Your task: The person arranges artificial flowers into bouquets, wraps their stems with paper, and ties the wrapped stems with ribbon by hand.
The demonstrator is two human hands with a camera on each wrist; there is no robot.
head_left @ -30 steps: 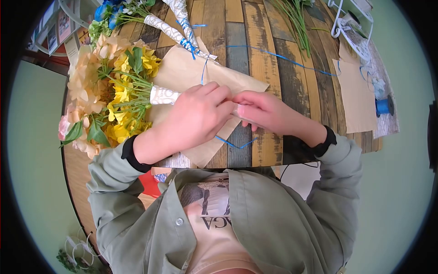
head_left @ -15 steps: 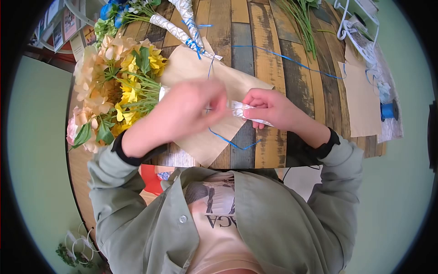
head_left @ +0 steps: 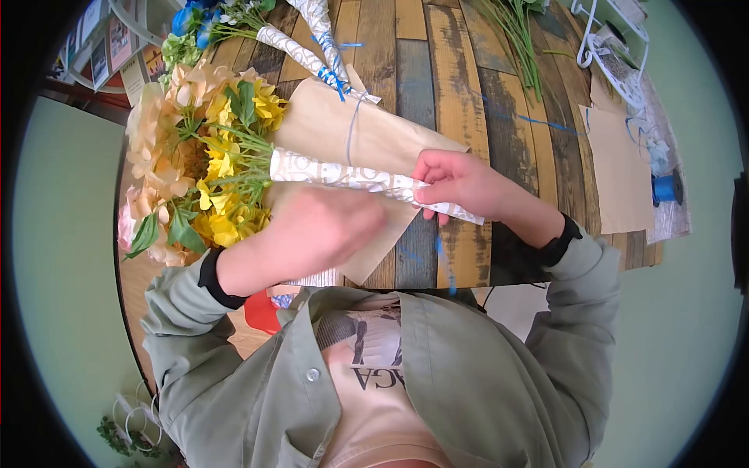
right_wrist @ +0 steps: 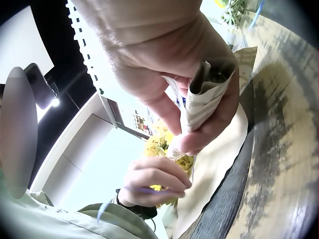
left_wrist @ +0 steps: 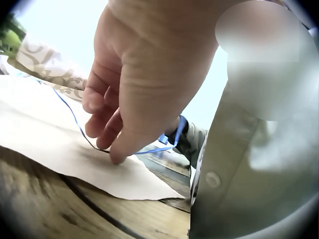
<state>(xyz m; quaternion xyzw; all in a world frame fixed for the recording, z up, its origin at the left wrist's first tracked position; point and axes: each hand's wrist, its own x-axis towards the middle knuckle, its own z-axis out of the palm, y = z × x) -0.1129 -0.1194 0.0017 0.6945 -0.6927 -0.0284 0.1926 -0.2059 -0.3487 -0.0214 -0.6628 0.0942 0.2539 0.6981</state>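
Left hand (head_left: 328, 226) lower, pinching ribbon (left_wrist: 75, 117)

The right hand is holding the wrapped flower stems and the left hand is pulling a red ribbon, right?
Not quite: the ribbon is blue, as the left wrist view shows. The right hand does hold the wrapped stems, and the left hand pinches the ribbon.

Sage-green button-up jacket (head_left: 484, 374) over black cuffs (head_left: 209, 279) and a printed cream T-shirt (head_left: 373, 390)
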